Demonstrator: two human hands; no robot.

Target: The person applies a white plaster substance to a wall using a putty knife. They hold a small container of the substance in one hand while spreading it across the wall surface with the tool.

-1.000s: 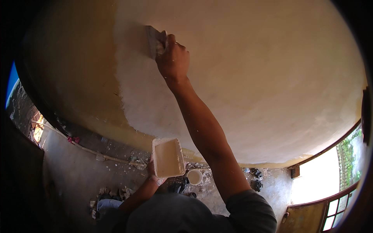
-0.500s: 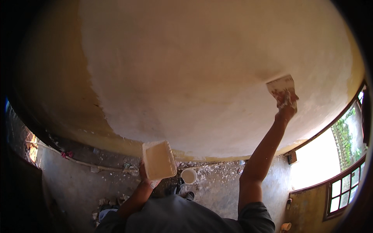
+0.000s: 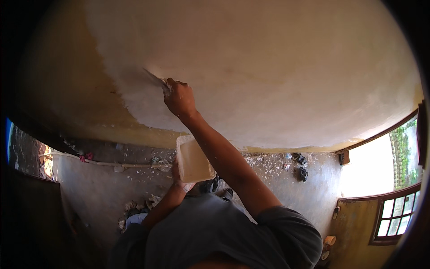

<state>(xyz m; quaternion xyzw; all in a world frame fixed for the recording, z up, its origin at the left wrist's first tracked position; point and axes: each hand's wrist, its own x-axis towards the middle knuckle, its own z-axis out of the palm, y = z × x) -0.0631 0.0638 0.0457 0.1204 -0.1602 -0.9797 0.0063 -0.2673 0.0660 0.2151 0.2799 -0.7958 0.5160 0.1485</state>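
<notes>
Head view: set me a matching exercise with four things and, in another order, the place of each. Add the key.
Things:
1. Flat scraper
2. Rectangular tub
3. Pale pole
4. Paned window

Places:
A. Along the floor, left of the tub
B. In the right hand
C. At the lower right of the view
D. In the left hand

Pairs: 1-B, 2-D, 3-A, 4-C

L head cam, fisheye, close: looks dn past hands [image 3: 180,99] twd wall [image 3: 286,80].
</notes>
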